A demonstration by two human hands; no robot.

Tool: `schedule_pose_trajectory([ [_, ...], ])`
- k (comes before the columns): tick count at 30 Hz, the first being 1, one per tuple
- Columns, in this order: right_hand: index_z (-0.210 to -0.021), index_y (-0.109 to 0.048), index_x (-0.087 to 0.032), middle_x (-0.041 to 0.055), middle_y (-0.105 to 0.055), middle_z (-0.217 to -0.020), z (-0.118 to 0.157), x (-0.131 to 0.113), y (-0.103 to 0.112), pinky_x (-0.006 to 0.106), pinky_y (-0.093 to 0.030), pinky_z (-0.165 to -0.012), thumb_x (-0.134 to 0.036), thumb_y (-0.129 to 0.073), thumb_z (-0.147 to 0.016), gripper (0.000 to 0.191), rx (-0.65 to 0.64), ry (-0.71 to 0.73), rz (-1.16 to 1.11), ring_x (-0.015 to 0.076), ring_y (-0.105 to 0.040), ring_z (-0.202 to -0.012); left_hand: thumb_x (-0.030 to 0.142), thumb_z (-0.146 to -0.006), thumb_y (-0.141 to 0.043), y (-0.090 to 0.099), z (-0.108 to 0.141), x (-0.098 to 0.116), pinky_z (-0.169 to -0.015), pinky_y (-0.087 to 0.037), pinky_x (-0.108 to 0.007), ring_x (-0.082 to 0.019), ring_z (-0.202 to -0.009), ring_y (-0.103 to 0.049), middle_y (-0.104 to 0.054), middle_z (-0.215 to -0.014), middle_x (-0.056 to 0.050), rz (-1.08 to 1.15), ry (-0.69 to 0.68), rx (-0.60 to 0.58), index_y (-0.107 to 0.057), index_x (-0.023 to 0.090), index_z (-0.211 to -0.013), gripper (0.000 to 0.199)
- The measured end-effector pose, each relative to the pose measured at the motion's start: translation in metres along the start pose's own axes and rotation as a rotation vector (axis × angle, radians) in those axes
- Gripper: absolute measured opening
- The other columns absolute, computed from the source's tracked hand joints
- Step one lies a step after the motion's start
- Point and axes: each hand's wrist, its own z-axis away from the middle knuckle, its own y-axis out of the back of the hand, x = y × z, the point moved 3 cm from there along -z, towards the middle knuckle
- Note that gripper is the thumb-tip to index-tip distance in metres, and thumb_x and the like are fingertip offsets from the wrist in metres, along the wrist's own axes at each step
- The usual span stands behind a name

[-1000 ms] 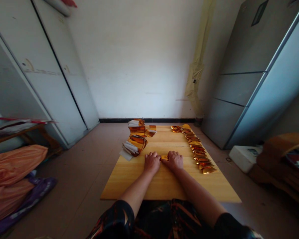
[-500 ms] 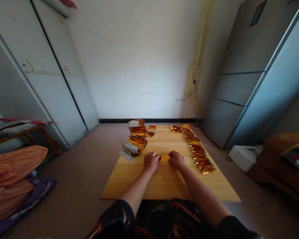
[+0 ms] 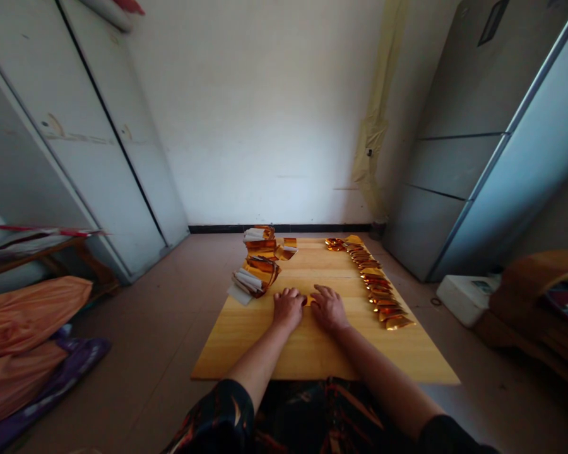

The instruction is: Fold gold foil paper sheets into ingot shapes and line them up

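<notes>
A small sheet of gold foil paper (image 3: 308,301) lies on the wooden board, mostly covered by my hands. My left hand (image 3: 288,309) is closed on its left end, fingers curled. Over the right part rests my right hand (image 3: 329,308), its fingers stretched out and lying flat, hiding that side of the sheet. Loose stacks of gold foil paper (image 3: 265,270) with white backs stand to the left of my hands. Along the right edge runs a row of folded gold foil pieces (image 3: 378,287), standing close together.
The wooden board (image 3: 246,353) has another folded foil cluster (image 3: 334,244) at its far side. Beyond are a white wall (image 3: 265,126), a grey cabinet (image 3: 99,157) at left and a fridge (image 3: 454,164) at right. A white box (image 3: 464,296) sits on the floor.
My right hand has moved left along the foil sheet and its fingers have straightened from a pinch to lie flat. My left hand has stayed in place.
</notes>
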Motion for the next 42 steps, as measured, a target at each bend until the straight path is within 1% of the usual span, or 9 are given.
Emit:
schedule_pose_trajectory([
  [3, -0.127, -0.052, -0.027, 0.0066, -0.047, -0.138, 0.005, -0.006, -0.006, 0.045, -0.025, -0.104, -0.039, -0.039, -0.091, 0.04, -0.154, 0.072, 0.058, 0.0228, -0.036, -0.128, 0.026, -0.091, -0.039, 0.0, -0.001, -0.004, -0.084, -0.031, -0.04, -0.023, -0.105, -0.044, -0.06, -0.112, -0.004, -0.011, 0.028, -0.02, -0.066, 0.035, -0.104, 0.031],
  [6, -0.135, -0.044, -0.027, 0.0065, -0.039, -0.144, 0.006, -0.004, -0.01, 0.049, -0.019, -0.106, -0.043, -0.033, -0.093, 0.046, -0.212, 0.069, 0.081, 0.0235, -0.03, -0.133, 0.024, -0.089, -0.041, -0.001, -0.001, -0.011, -0.085, -0.032, -0.041, -0.023, -0.109, -0.043, -0.057, -0.124, 0.001, -0.009, 0.081, -0.027, -0.063, 0.039, -0.109, 0.034],
  [14, -0.135, -0.044, -0.026, 0.0059, -0.037, -0.146, 0.006, -0.004, -0.008, 0.051, -0.018, -0.106, -0.044, -0.033, -0.093, 0.048, -0.24, 0.06, 0.064, 0.0241, -0.028, -0.134, 0.02, -0.086, -0.043, -0.002, -0.001, -0.015, -0.087, -0.034, -0.042, -0.024, -0.114, -0.043, -0.053, -0.132, 0.004, -0.012, 0.209, -0.031, -0.063, 0.04, -0.111, 0.038],
  [21, -0.135, -0.044, -0.026, 0.0067, -0.039, -0.145, 0.006, -0.003, -0.007, 0.05, -0.018, -0.106, -0.043, -0.034, -0.092, 0.047, -0.229, 0.066, 0.061, 0.0237, -0.029, -0.133, 0.02, -0.088, -0.042, 0.005, 0.003, -0.017, -0.086, -0.037, -0.038, -0.023, -0.106, -0.049, -0.06, -0.119, -0.005, -0.039, 0.271, 0.061, -0.064, 0.028, -0.11, 0.032],
  [26, -0.133, -0.046, -0.027, 0.0067, -0.041, -0.143, 0.007, -0.004, -0.007, 0.049, -0.019, -0.106, -0.042, -0.036, -0.092, 0.045, -0.203, 0.074, 0.046, 0.0238, -0.03, -0.132, 0.026, -0.087, -0.047, 0.005, 0.002, -0.014, -0.089, -0.037, -0.036, -0.022, -0.111, -0.046, -0.057, -0.123, -0.005, 0.002, 0.187, 0.129, -0.058, 0.026, -0.117, 0.032],
  [31, -0.134, -0.044, -0.025, 0.007, -0.047, -0.139, 0.005, -0.001, -0.006, 0.041, -0.024, -0.104, -0.031, -0.037, -0.091, 0.044, -0.115, 0.05, -0.013, 0.0208, -0.038, -0.127, 0.025, -0.085, -0.051, -0.001, 0.0, -0.014, -0.087, -0.037, -0.037, -0.023, -0.11, -0.046, -0.057, -0.121, -0.004, -0.003, 0.164, 0.101, -0.064, 0.026, -0.101, 0.02],
  [35, -0.134, -0.044, -0.019, 0.0101, -0.051, -0.134, 0.002, 0.008, -0.011, 0.036, -0.03, -0.102, -0.021, -0.043, -0.085, 0.049, -0.008, -0.022, -0.063, 0.0213, -0.046, -0.12, 0.023, -0.082, -0.056, 0.0, 0.002, -0.014, -0.085, -0.037, -0.036, -0.022, -0.105, -0.048, -0.06, -0.112, -0.005, 0.037, 0.116, 0.186, -0.061, 0.024, -0.096, 0.016],
  [38, -0.125, -0.052, -0.017, 0.0119, -0.053, -0.131, 0.001, 0.014, -0.016, 0.036, -0.033, -0.1, -0.018, -0.046, -0.082, 0.043, 0.058, -0.041, -0.1, 0.0226, -0.048, -0.118, 0.019, -0.079, -0.059, 0.003, 0.005, -0.012, -0.082, -0.038, -0.034, -0.021, -0.101, -0.05, -0.061, -0.104, -0.004, 0.06, 0.052, 0.259, -0.058, 0.022, -0.092, 0.013],
  [42, -0.102, -0.06, -0.018, 0.0116, -0.055, -0.127, 0.001, 0.02, -0.019, 0.035, -0.039, -0.095, -0.013, -0.049, -0.076, 0.028, 0.184, -0.024, -0.19, 0.022, -0.05, -0.114, 0.013, -0.075, -0.059, 0.007, 0.007, -0.009, -0.08, -0.037, -0.033, -0.02, -0.097, -0.049, -0.06, -0.096, -0.002, 0.073, -0.007, 0.29, -0.054, 0.022, -0.088, 0.016],
])
